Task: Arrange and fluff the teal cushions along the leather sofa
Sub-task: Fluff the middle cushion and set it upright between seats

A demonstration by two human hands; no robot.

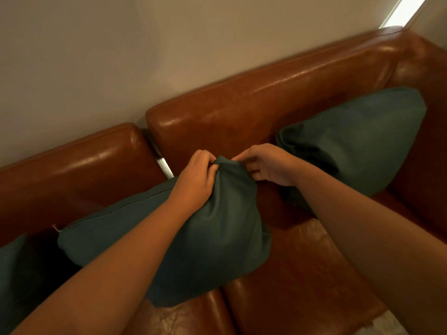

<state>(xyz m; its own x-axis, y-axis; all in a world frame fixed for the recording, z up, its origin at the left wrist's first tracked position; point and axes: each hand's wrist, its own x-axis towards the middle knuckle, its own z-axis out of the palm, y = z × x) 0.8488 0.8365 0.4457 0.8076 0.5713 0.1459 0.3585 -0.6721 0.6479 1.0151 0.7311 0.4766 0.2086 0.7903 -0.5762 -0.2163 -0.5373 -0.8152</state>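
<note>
A teal cushion (212, 240) lies on the seat of the brown leather sofa (242, 110) in the middle of the view. My left hand (196, 182) grips its upper corner from the left. My right hand (268, 165) pinches the same corner from the right. A second teal cushion (358, 141) leans against the backrest at the right. Part of a third teal cushion (17, 274) shows at the left edge, mostly cut off.
A pale wall (121, 56) rises behind the sofa. A gap with a metal strip (164, 165) separates two back cushions. The worn seat (302, 274) stretches toward me at the lower right. A bright window strip (401, 10) is at the top right.
</note>
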